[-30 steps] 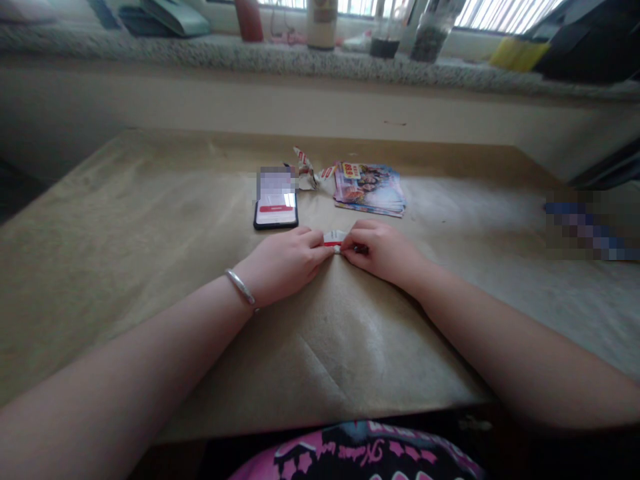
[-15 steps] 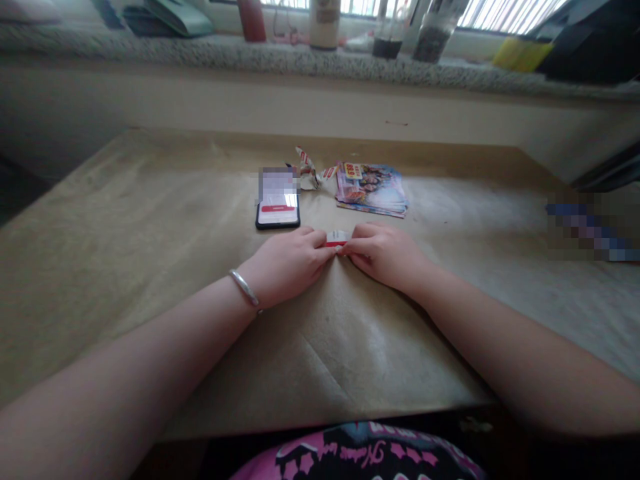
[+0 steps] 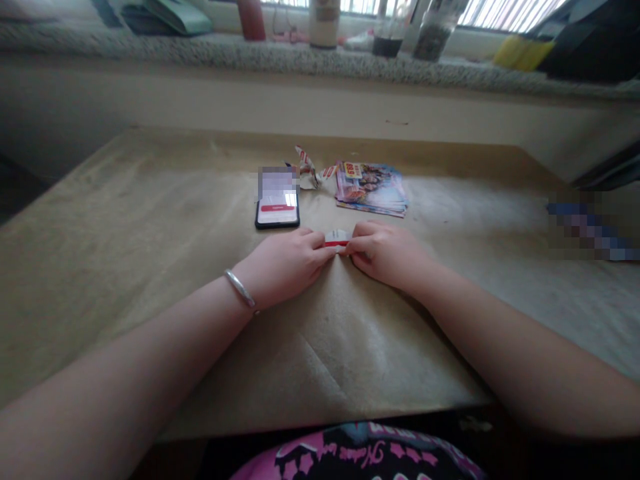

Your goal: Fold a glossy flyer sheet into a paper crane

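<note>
A small folded piece of white and red paper (image 3: 336, 238) rests on the brown paper-covered table (image 3: 150, 220), pinched between both hands. My left hand (image 3: 285, 263), with a silver bangle on its wrist, grips the paper's left side with closed fingers. My right hand (image 3: 385, 253) pinches the right side, fingers curled. Most of the paper is hidden by the fingertips.
A phone (image 3: 277, 200) with a lit screen lies just beyond my left hand. A folded red-and-white paper shape (image 3: 310, 168) and a stack of colourful printed leaflets (image 3: 371, 188) lie behind. A stone ledge (image 3: 300, 60) with jars and bottles runs along the back.
Both hands stay on the small paper; the fingers have shifted very slightly, pressing it. Nothing else has moved.
</note>
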A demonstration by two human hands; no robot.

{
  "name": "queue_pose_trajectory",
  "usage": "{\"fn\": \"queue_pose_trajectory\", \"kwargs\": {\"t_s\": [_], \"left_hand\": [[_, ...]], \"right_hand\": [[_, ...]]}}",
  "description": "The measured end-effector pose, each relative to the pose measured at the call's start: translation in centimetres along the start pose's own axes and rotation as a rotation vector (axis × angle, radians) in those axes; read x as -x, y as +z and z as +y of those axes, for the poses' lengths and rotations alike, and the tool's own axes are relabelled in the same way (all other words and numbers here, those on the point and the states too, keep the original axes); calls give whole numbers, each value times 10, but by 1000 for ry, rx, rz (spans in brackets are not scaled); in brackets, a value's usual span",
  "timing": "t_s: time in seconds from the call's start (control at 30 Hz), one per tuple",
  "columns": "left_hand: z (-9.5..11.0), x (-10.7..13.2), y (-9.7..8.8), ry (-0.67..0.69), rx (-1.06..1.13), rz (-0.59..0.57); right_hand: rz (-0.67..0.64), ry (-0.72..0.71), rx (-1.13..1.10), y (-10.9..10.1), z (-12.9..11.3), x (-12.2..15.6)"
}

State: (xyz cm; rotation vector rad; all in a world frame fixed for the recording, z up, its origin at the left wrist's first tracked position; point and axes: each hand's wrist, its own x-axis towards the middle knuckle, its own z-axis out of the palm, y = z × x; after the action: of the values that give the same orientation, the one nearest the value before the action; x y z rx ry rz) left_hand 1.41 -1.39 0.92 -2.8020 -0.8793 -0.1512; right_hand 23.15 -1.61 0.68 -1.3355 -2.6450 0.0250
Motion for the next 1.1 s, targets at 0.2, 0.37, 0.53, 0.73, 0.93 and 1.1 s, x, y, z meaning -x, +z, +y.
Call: {"fn": "queue_pose_trajectory", "kwargs": {"t_s": [0.2,0.37,0.53,0.73,0.93,1.1], "left_hand": [[4,-1,-4,-44,8,-35],[4,-1,-7,-73,18,-69],[1,2,-9,-99,39,-107],[0,2,-11,-91,25,-77],[0,1,-12,-82,18,-60],[0,2,-7,-61,-6,-21]], "right_hand": [[-22,26,-4,-4,1,0],[-38,41,15,-7,3,2],[-35,49,35,-8,6,5],[-32,61,39,-10,7,7],[-61,69,45,-11,4,7],[-49,49,53,-9,0,5]]}}
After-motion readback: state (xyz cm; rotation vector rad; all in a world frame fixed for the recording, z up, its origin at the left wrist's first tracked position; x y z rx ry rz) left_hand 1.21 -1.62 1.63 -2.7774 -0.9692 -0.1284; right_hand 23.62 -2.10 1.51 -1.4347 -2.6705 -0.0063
